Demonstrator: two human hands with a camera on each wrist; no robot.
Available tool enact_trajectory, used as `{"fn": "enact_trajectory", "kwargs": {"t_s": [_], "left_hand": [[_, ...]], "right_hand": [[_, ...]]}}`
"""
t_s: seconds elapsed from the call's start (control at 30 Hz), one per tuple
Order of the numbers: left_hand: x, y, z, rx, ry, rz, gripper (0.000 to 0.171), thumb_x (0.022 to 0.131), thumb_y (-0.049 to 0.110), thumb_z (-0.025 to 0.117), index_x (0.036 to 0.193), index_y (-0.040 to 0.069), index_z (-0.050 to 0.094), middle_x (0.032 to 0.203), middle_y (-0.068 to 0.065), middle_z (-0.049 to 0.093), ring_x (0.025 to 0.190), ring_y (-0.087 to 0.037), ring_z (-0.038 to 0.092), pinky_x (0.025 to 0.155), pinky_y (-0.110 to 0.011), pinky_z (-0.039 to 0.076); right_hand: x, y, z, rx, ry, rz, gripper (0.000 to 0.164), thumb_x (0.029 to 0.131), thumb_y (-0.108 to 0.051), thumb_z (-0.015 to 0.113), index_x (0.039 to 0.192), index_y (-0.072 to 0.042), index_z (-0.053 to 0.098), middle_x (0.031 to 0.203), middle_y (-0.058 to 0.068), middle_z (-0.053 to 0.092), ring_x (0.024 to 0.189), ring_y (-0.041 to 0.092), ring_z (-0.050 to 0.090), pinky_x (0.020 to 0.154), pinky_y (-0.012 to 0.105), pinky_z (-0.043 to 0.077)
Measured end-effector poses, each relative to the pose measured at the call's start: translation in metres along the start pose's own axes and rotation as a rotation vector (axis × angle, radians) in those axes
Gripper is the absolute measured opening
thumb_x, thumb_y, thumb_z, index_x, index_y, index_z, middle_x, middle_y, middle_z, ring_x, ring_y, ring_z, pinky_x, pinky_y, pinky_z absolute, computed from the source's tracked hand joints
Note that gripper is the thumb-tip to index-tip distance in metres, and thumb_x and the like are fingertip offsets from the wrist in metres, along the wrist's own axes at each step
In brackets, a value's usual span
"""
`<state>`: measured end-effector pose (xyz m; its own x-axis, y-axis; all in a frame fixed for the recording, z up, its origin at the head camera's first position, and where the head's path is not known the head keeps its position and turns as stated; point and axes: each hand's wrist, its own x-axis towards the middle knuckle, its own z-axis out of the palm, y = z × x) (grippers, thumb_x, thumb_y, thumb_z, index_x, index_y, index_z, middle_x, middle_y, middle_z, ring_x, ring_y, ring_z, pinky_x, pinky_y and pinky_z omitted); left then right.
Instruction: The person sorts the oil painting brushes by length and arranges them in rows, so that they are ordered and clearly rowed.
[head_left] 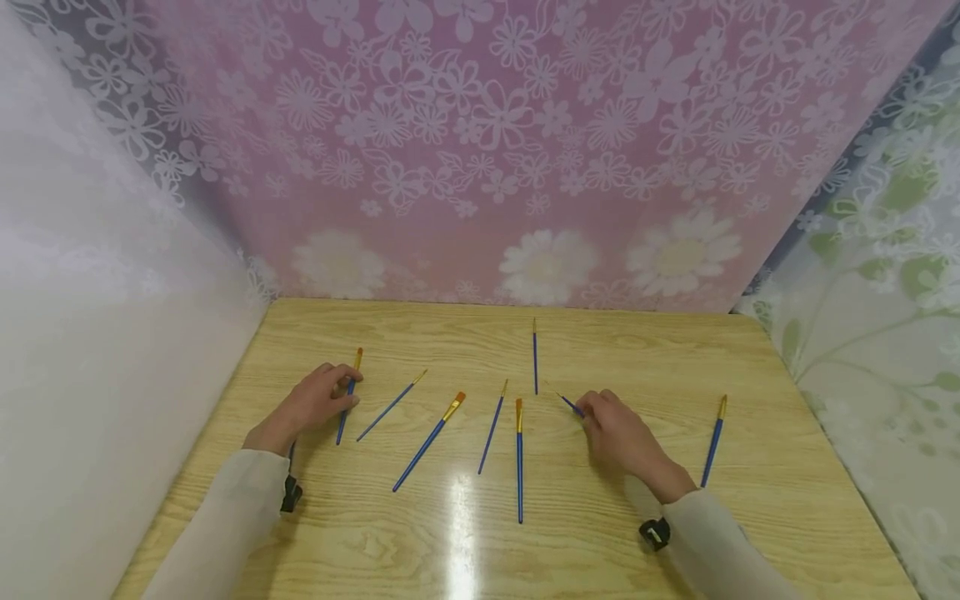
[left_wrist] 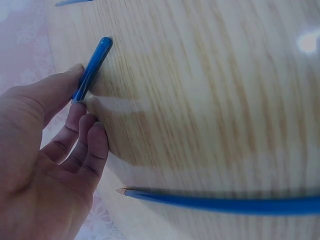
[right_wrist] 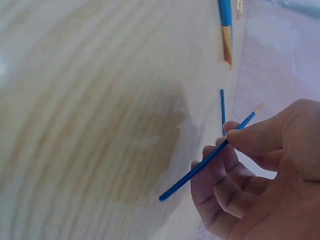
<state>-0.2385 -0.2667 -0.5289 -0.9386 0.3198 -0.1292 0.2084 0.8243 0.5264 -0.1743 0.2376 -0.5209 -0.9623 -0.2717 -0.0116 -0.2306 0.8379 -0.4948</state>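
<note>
My left hand [head_left: 318, 396] is at the left of the table, pinching a blue-handled paintbrush [head_left: 343, 421] between thumb and fingers. In the left wrist view, that brush's rounded handle end [left_wrist: 95, 65] points away from the fingertips. Right of centre, my right hand [head_left: 618, 433] pinches a thin blue paintbrush [head_left: 572, 406] with its tip toward the upper left. The right wrist view has this thin brush [right_wrist: 195, 172] crossing the fingers, held by the thumb. Another brush [left_wrist: 225, 202] lies near the left wrist, mostly hidden from the head view by the forearm.
Between the hands lie a thin brush [head_left: 390, 407], a wide flat brush [head_left: 427, 446], a slim brush [head_left: 492, 433] and a flat brush [head_left: 520, 467]. One thin brush [head_left: 536, 362] lies farther back; another brush [head_left: 714, 442] is at right. Patterned curtains [head_left: 480, 167] border the wooden table [head_left: 375, 550].
</note>
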Motion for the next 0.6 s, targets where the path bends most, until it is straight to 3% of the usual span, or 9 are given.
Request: {"fn": "enact_trajectory", "kwargs": {"t_s": [0.2, 0.33, 0.6], "left_hand": [[0.000, 0.000, 0.000, 0.010, 0.006, 0.008, 0.035, 0.107, 0.016, 0.072, 0.139, 0.004, 0.065, 0.123, -0.020, 0.062, 0.091, -0.025, 0.057, 0.086, -0.050, 0.054], [0.000, -0.001, 0.000, 0.001, 0.004, 0.010, 0.035, 0.107, 0.016, 0.072, 0.139, 0.005, 0.065, 0.124, -0.020, 0.063, 0.092, -0.024, 0.058, 0.085, -0.049, 0.054], [0.000, -0.002, 0.001, -0.006, -0.002, -0.001, 0.035, 0.107, 0.017, 0.072, 0.139, 0.006, 0.065, 0.126, -0.020, 0.063, 0.094, -0.026, 0.060, 0.086, -0.051, 0.055]], "right_hand": [[0.014, 0.002, -0.003, 0.156, -0.010, 0.022, 0.023, 0.111, -0.004, 0.058, 0.132, 0.005, 0.064, 0.112, 0.021, 0.075, 0.091, 0.027, 0.073, 0.073, 0.043, 0.060], [0.022, 0.003, -0.001, 0.276, 0.017, 0.089, 0.031, 0.112, -0.009, 0.060, 0.140, 0.003, 0.061, 0.114, 0.020, 0.074, 0.089, 0.026, 0.073, 0.069, 0.037, 0.059], [0.040, 0.008, 0.007, 0.410, 0.079, 0.175, 0.030, 0.110, -0.015, 0.064, 0.137, -0.004, 0.060, 0.116, 0.018, 0.070, 0.087, 0.022, 0.074, 0.068, 0.031, 0.058]]}}
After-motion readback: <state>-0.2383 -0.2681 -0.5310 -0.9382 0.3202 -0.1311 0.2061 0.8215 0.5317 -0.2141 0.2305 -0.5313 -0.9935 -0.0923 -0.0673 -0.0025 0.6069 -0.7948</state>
